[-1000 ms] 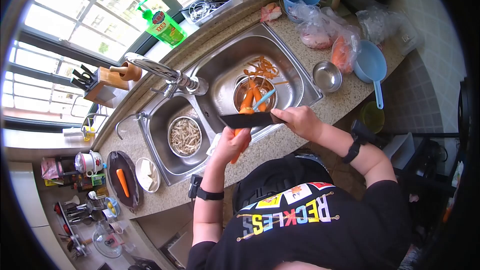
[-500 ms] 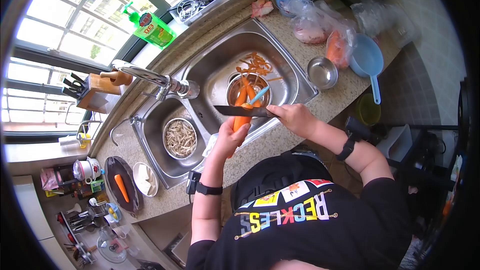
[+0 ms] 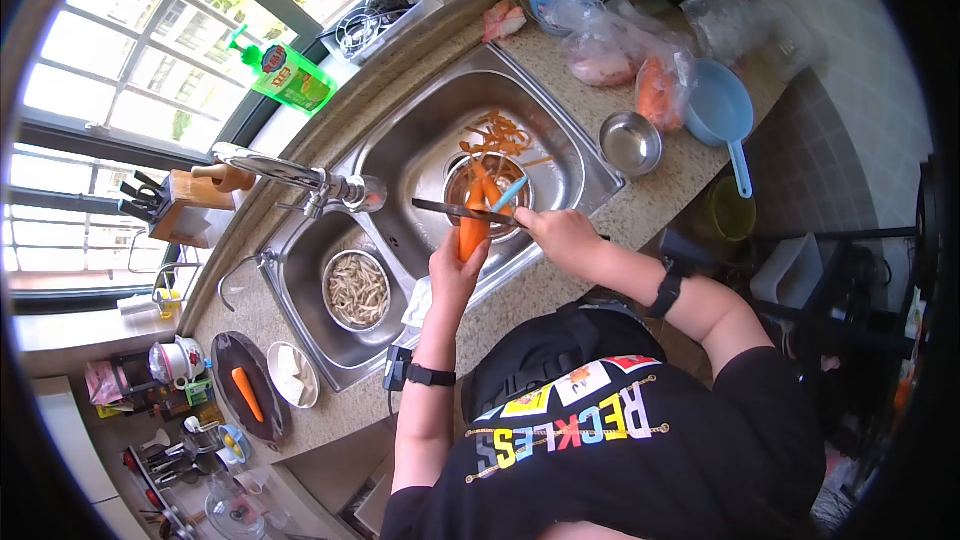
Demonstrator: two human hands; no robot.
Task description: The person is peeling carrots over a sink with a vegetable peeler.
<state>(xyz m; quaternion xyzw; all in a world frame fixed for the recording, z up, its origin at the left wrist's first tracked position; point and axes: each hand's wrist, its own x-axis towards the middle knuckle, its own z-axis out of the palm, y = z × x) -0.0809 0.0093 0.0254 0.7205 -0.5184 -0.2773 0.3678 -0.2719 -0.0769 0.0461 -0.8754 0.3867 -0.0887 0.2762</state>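
My left hand [image 3: 455, 275] is closed around the lower part of an orange carrot [image 3: 473, 237], held upward at the front of the sink. In my right hand [image 3: 558, 237] is a knife [image 3: 440, 207], its dark blade lying across the carrot just above my left fingers. Behind the blade, a steel bowl [image 3: 462, 183] in the large basin holds more carrots [image 3: 487, 180] and a tool with a light blue handle [image 3: 510, 192]. Orange peelings [image 3: 497, 130] lie in the basin beyond the bowl.
In the smaller basin stands a bowl of pale strips [image 3: 357, 288]. On the left counter are a carrot on a dark board [image 3: 236, 372] and a white dish [image 3: 292, 377]. A steel bowl [image 3: 630, 143], blue strainer [image 3: 718, 105] and plastic bags [image 3: 605, 50] sit right. The faucet [image 3: 290, 172] arches over the sink.
The knife blade has turned and now shows thinner, slanting down to the right. The carrot and both hands have shifted slightly left in view, as has the whole scene.
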